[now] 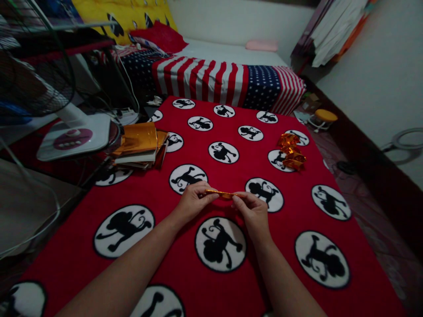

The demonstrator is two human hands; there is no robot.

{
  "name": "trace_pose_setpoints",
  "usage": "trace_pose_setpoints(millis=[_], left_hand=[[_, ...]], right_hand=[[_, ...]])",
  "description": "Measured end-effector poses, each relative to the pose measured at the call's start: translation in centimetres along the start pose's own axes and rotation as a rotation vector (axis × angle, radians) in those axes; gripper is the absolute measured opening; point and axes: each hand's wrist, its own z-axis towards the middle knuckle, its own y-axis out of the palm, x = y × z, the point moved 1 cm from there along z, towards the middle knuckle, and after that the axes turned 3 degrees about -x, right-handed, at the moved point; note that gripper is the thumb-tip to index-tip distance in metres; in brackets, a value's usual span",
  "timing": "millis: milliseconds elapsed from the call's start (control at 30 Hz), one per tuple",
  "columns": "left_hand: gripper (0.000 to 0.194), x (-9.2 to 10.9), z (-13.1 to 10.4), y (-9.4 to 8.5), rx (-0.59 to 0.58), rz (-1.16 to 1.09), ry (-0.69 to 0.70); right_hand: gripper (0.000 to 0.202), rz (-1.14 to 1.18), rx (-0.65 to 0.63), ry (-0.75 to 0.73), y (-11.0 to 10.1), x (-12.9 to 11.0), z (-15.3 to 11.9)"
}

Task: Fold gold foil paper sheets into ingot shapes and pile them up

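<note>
The left hand's (pixel 194 201) grip is closed on one end of a thin orange foil strip (pixel 222 193), and the right hand's (pixel 255 212) grip is closed on the other end, thumbs and fingers pinching it. The foil strip lies level between them, edge toward the view, at the middle of the frame, above a red cloth (pixel 271 268) printed with black monkeys in white circles. Both forearms reach in from the bottom edge.

Up and to the right of the hands, crumpled foil (pixel 291 152), orange and shiny, lies on the cloth, partly over two of the circles. To the left of the hands, a stack (pixel 137 143) of orange and white sheets sits at the cloth's left edge, just beside the white base (pixel 77 136) of a fan (pixel 36 83) whose wire cage fills the upper left.

Beyond the cloth, across the top of the frame, stands a bed (pixel 228 53) with a cover (pixel 205 81) of stripes and stars. It carries a red pillow (pixel 161 37) at its left and a pink roll (pixel 261 45) farther right. Clothes (pixel 337 31) hang at the upper right; below them, near the wall, is a stool (pixel 325 116) with an orange-yellow top.
</note>
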Motion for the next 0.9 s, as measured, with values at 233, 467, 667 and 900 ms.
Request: trace_pose_setpoints(millis=[233, 467, 667, 900], left_hand=[[0.017, 0.1, -0.2, 0.9, 0.016, -0.149, -0.096], [0.021, 0.5, -0.6, 1.7, 0.047, -0.304, -0.179], [0.018, 0.5, -0.4, 1.2, 0.114, -0.376, -0.139], [0.017, 0.3, -0.5, 0.7, 0.168, -0.401, -0.149]], right_hand=[[0.024, 0.066, -0.011, -0.007, 0.7, -0.3, 0.0], [0.037, 0.108, 0.043, 0.021, 2.1, -0.5, -0.5], [0.036, 0.151, 0.053, 0.063, 1.9, -0.6, -0.3], [0.037, 0.152, 0.036, 0.069, 1.9, -0.5, -0.3]])
